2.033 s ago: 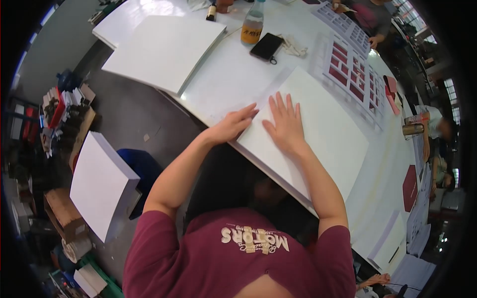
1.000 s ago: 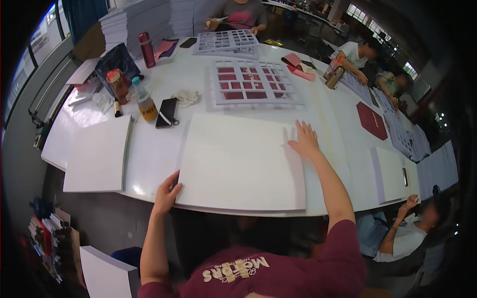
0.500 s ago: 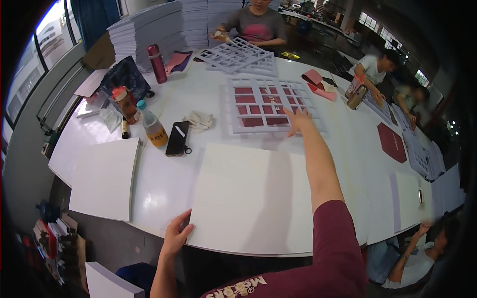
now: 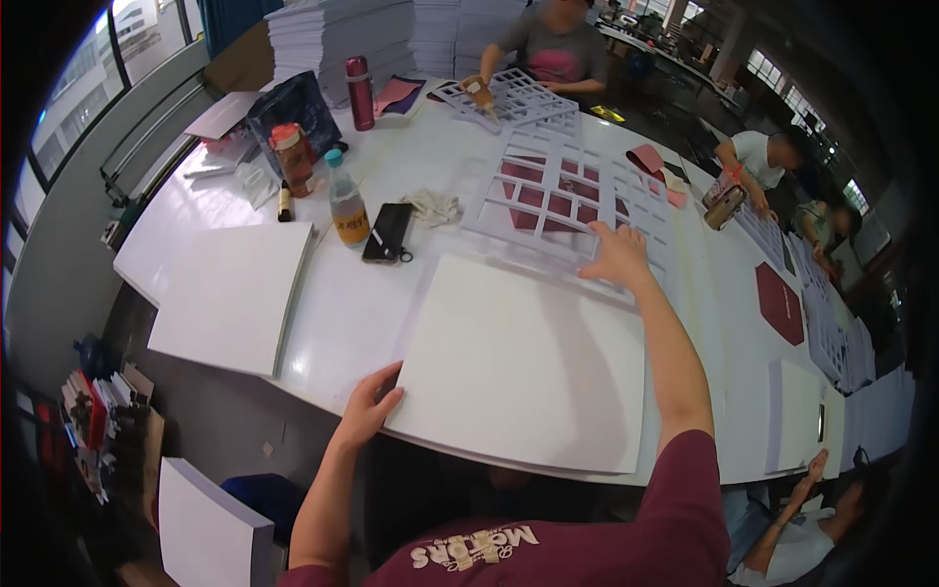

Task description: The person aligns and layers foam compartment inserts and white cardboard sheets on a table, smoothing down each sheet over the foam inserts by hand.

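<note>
A large white board (image 4: 518, 362) lies flat on the table in front of me. My left hand (image 4: 374, 403) grips its left edge near the front corner, thumb on top and the other fingers partly hidden. Beyond the board, my right hand (image 4: 618, 259) pinches the near edge of a white grid frame (image 4: 538, 203) with many rectangular openings. The grid is tilted, its near side close to the board's far edge. Through its openings shows a dark red panel (image 4: 528, 217) with pale lettering underneath.
A phone (image 4: 388, 233), cloth (image 4: 430, 208), bottle (image 4: 346, 205) and red thermos (image 4: 360, 95) stand or lie left of the grid. A white stack (image 4: 230, 298) sits at the table's left. Across the table, a person holds a squeeze bottle (image 4: 479, 95) over other grids. More people work at right.
My right hand has closed on the grid's near edge; the grid has shifted and tilted off the red panel. My left hand stays at the board's edge. The camera view has turned.
</note>
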Action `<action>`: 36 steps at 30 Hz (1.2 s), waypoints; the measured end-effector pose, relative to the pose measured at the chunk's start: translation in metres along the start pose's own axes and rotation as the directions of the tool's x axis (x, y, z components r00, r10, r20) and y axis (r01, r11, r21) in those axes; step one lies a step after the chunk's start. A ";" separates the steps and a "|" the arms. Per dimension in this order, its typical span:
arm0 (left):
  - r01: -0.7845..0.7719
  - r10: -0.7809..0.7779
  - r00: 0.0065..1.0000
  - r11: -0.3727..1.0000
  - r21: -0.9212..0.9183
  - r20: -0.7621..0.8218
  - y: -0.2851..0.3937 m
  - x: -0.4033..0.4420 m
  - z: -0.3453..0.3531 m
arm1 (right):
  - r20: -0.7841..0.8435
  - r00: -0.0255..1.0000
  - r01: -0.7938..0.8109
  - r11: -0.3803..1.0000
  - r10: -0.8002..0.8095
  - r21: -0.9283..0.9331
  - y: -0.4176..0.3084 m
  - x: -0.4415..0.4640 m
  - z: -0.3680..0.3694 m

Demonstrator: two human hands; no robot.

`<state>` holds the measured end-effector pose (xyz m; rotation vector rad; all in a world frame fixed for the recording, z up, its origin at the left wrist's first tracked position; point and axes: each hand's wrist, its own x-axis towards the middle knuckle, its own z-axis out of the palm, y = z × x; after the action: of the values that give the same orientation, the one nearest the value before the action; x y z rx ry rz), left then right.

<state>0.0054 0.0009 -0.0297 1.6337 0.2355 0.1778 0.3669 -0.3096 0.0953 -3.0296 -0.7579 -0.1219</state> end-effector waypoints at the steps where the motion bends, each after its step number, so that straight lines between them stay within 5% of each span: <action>1: -0.013 0.013 1.000 1.000 -0.008 0.003 -0.002 0.000 0.000 | -0.035 0.999 0.020 1.000 -0.020 0.013 -0.009 -0.028 -0.007; 7: -0.026 0.027 1.000 0.999 0.045 -0.016 -0.010 0.000 -0.003 | -0.018 0.989 0.147 0.987 -0.146 0.069 -0.076 -0.210 -0.042; 11: -0.010 0.005 0.999 0.991 -0.132 -0.032 -0.026 0.004 -0.007 | 0.016 0.971 0.235 0.960 -0.240 0.152 -0.102 -0.288 -0.017; 14: 0.009 -0.008 1.000 0.961 -0.277 0.005 -0.027 0.005 -0.007 | -0.018 0.969 0.246 0.956 -0.246 0.161 -0.110 -0.302 0.001; 23: 0.001 -0.003 0.999 0.999 -0.050 -0.033 -0.021 0.000 -0.008 | -0.078 0.970 0.236 0.967 -0.229 0.096 -0.112 -0.297 0.026; 27: -0.035 0.042 0.998 0.992 0.124 -0.049 -0.008 -0.031 -0.005 | -0.254 0.964 0.133 0.963 -0.071 0.236 -0.081 -0.321 0.018; 29: -0.143 0.151 0.988 0.976 0.166 -0.035 -0.017 -0.048 -0.007 | -0.348 0.927 0.039 0.891 0.136 0.452 -0.039 -0.336 0.034; 31: -0.061 0.077 0.997 0.913 0.402 -0.024 0.003 -0.067 0.001 | -0.302 0.899 -0.159 0.880 0.317 0.448 -0.006 -0.360 0.044; 33: -0.035 0.074 0.996 0.826 0.562 -0.046 0.009 -0.074 0.007 | -0.169 0.894 -0.216 0.731 0.414 0.647 0.015 -0.385 0.065; 36: 0.009 0.062 0.994 0.767 0.641 -0.088 0.015 -0.070 0.016 | -0.037 0.908 -0.272 0.654 0.418 0.705 0.017 -0.403 0.085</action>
<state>-0.0579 -0.0338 -0.0142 2.3222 0.3830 0.2191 0.0263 -0.5110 -0.0213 -2.3205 -0.1212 -0.1009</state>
